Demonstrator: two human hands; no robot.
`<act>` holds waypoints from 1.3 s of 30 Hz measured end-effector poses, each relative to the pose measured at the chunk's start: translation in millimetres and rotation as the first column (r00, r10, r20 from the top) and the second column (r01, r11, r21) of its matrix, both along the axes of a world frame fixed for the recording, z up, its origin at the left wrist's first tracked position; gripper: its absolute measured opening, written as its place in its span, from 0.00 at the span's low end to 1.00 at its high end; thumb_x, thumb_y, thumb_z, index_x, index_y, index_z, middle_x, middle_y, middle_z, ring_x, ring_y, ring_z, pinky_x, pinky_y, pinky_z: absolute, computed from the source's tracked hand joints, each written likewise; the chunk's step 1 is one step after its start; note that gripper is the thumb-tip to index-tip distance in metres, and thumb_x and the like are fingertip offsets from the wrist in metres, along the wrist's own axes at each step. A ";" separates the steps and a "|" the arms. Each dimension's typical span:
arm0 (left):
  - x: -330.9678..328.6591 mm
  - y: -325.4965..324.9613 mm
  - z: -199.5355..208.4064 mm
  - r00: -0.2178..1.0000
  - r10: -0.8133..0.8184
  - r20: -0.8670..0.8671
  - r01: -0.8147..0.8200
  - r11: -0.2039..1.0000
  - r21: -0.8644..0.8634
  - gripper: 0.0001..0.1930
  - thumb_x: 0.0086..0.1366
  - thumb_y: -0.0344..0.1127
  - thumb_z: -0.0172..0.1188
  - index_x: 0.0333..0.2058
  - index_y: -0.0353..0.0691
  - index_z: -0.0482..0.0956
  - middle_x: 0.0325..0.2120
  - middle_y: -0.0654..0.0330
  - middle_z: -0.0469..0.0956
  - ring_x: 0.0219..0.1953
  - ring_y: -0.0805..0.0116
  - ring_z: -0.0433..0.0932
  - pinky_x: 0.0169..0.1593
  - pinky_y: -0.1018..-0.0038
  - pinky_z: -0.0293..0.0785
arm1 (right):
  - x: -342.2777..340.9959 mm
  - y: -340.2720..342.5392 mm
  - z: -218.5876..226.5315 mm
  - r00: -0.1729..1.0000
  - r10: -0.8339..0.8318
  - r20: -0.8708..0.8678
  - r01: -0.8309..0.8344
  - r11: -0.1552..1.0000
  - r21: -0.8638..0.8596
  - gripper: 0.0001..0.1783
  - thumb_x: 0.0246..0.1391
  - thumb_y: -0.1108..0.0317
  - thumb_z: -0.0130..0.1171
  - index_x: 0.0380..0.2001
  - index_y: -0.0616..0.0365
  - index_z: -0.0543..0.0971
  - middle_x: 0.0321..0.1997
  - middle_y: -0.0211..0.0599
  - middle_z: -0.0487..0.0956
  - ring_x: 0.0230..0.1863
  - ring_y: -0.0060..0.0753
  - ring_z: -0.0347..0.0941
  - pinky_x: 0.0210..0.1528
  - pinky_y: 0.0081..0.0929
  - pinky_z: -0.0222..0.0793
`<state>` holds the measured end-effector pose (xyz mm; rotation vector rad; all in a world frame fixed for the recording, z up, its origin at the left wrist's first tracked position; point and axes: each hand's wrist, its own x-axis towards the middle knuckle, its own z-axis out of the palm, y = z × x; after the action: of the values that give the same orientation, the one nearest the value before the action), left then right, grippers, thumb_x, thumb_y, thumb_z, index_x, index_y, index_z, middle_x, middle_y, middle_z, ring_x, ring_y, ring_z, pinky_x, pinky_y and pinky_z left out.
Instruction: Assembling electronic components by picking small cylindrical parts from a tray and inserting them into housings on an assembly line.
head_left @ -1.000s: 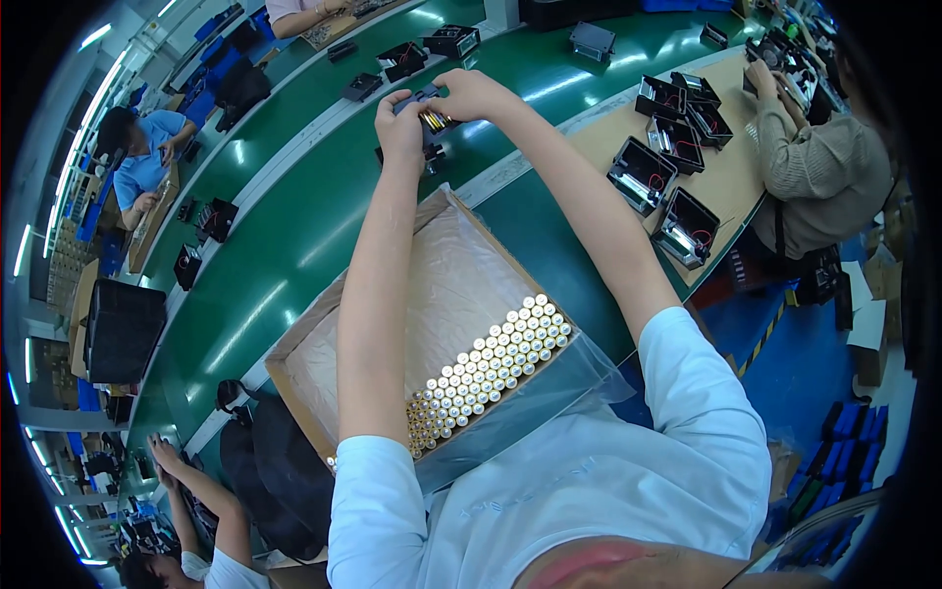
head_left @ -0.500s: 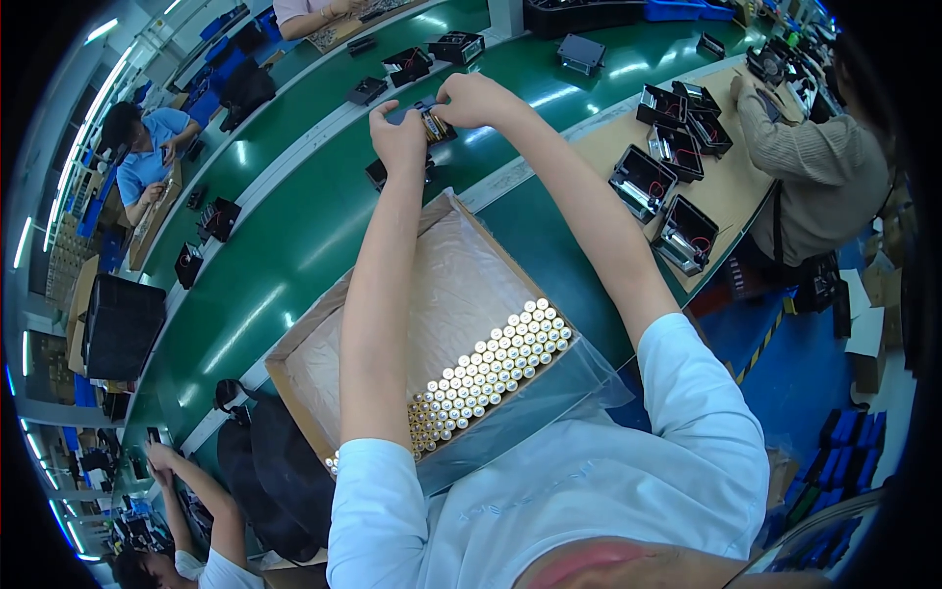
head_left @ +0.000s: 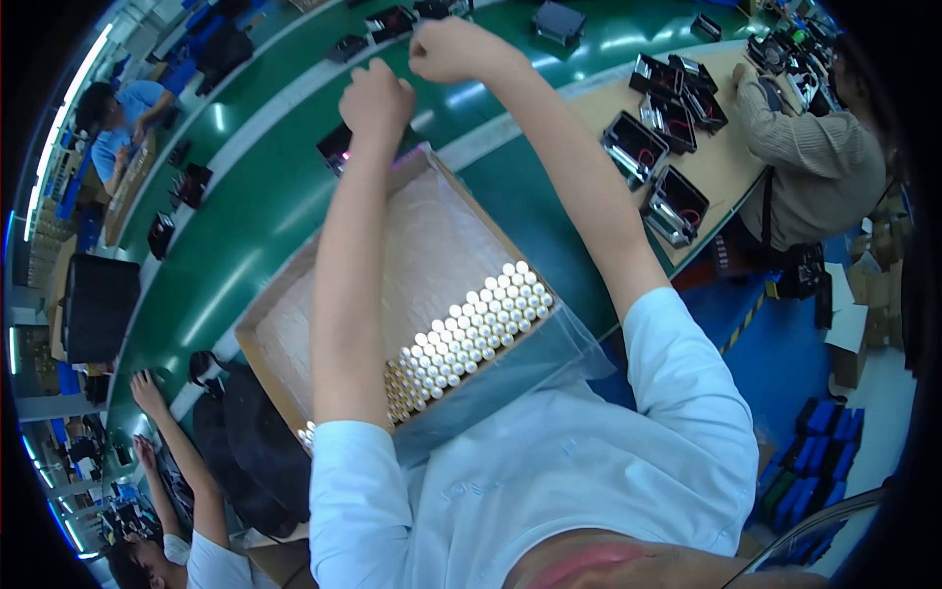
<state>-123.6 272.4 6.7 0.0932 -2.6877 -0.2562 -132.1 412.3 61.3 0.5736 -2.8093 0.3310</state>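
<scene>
Both my arms reach forward over a cardboard box (head_left: 265,378) lined with clear plastic. Upright batteries (head_left: 481,319) stand packed in rows along its near side. My left hand (head_left: 378,103) is above the green belt just past the box's far edge, its fingers curled in. Beside its wrist, and partly covered by it, sits a black case (head_left: 335,147) with a small pinkish glint. My right hand (head_left: 453,49) is farther out over the belt, closed, with the fingers bent down. Whatever either hand holds is hidden from this view.
Open black cases (head_left: 677,204) with red wires lie on the tan board (head_left: 579,113) at right, near a person in a ribbed sweater (head_left: 819,167). More cases (head_left: 390,22) sit along the belt (head_left: 235,245). A black bag (head_left: 250,447) is left of the box. Other people work at left.
My hands have moved apart, the right one lifting farther away. The battery-filled black holder seen between them no longer shows. The whole view has shifted slightly.
</scene>
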 end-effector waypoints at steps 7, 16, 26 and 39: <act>9.0 2.1 6.1 0.842 -0.319 -0.435 0.167 0.921 -0.352 0.08 0.53 0.36 0.58 0.30 0.38 0.77 0.32 0.49 0.77 0.35 0.47 0.75 0.41 0.60 0.73 | 68.4 -19.6 55.5 0.600 0.799 -0.042 -0.794 0.588 -0.155 0.15 0.48 0.72 0.50 0.34 0.68 0.82 0.36 0.50 0.83 0.34 0.50 0.77 0.41 0.37 0.74; 14.6 8.6 1.1 0.893 -0.445 0.069 0.449 0.864 -0.229 0.08 0.51 0.35 0.59 0.30 0.41 0.75 0.34 0.51 0.73 0.39 0.51 0.70 0.45 0.61 0.65 | 175.6 -4.6 20.2 0.424 0.618 0.662 -0.800 0.598 -0.045 0.16 0.47 0.74 0.46 0.35 0.66 0.81 0.32 0.47 0.83 0.27 0.47 0.75 0.33 0.37 0.71; 0.7 4.9 -8.6 0.859 -0.451 0.241 0.475 0.879 -0.048 0.06 0.51 0.35 0.58 0.28 0.42 0.75 0.31 0.52 0.74 0.37 0.52 0.71 0.45 0.61 0.66 | 183.1 9.3 5.6 0.323 0.644 0.694 -0.834 0.540 -0.112 0.17 0.47 0.74 0.45 0.38 0.66 0.78 0.34 0.47 0.83 0.29 0.53 0.74 0.33 0.40 0.70; 2.2 3.2 -14.2 0.881 -0.427 0.205 0.439 0.898 -0.017 0.04 0.52 0.34 0.57 0.25 0.42 0.77 0.27 0.53 0.77 0.34 0.51 0.73 0.43 0.61 0.69 | 183.6 9.2 16.2 0.308 0.530 0.790 -0.822 0.567 -0.060 0.17 0.47 0.74 0.51 0.41 0.66 0.79 0.36 0.46 0.83 0.33 0.48 0.77 0.36 0.38 0.72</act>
<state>-121.4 275.6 -7.6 -0.5393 -2.8826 -0.3100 51.5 421.6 77.5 2.3008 -3.1489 0.2056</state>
